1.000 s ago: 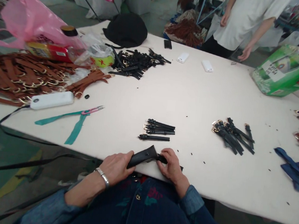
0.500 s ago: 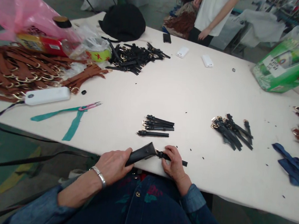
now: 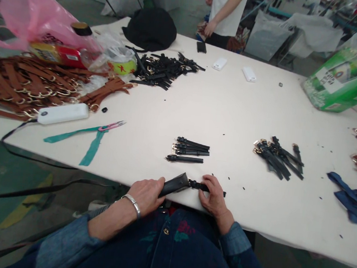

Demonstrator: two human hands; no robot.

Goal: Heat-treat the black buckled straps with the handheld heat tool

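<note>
My left hand (image 3: 146, 194), with a silver bangle at the wrist, is wrapped round a wide black leather-like strap (image 3: 175, 184) at the table's near edge. The far end of that strap meets the gold-coloured buckle end of a narrow black buckle strap (image 3: 196, 185). My right hand (image 3: 214, 198) has closed its fingers on the narrow strap, whose tip sticks out past them. Whether the two pieces are fastened together, I cannot tell. Just beyond my hands lies a small row of black buckle straps (image 3: 192, 148).
To the right is a loose pile of black buckle straps (image 3: 277, 158), then a blue cloth (image 3: 347, 196). Pink thread snips (image 3: 112, 126) with green ribbon lie left, near brown straps (image 3: 16, 80). A green carton (image 3: 338, 82) stands back right; a person (image 3: 229, 12) stands behind the table.
My right fingers have shifted slightly along the narrow strap, away from its buckle, so more of it shows. The person behind has turned or moved. The whole view has shifted a little.
</note>
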